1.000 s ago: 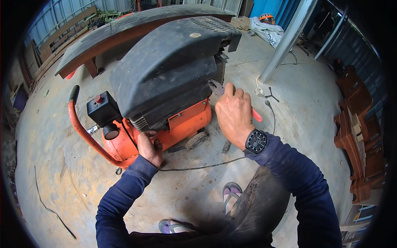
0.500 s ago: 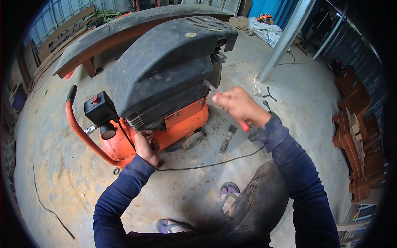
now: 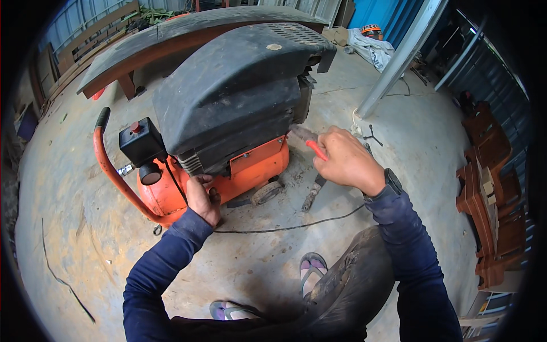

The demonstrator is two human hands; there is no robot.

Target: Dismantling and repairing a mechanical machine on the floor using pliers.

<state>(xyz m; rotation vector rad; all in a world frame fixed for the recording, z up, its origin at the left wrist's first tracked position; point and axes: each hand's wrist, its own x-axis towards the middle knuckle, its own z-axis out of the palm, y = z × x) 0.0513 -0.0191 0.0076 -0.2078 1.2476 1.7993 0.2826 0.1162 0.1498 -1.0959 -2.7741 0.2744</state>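
An air compressor with an orange tank (image 3: 235,185) and a dusty black plastic cover (image 3: 239,97) stands on the floor before me. My left hand (image 3: 203,199) is closed at the compressor's lower front edge, below the cover's left part; its fingertips are partly hidden. My right hand (image 3: 348,159) is closed round red-handled pliers (image 3: 315,149). Their grey jaws point left at the cover's lower right corner, above the tank; whether they touch or bite on anything there, I cannot tell. The black pressure switch box (image 3: 141,142) with a red knob sits left of the cover, beside the curved carrying handle (image 3: 102,154).
A scraper-like tool (image 3: 311,196) lies on the floor below my right hand. A dark cable (image 3: 290,228) runs across the floor in front. Behind the compressor is a long wooden table (image 3: 108,68); a metal post (image 3: 393,62) and brown wooden furniture (image 3: 481,194) stand right.
My right hand has turned and dropped slightly, bringing the pliers' jaws lower at the cover's right corner. My left hand stays at the compressor's lower edge. The whole view has shifted a little.
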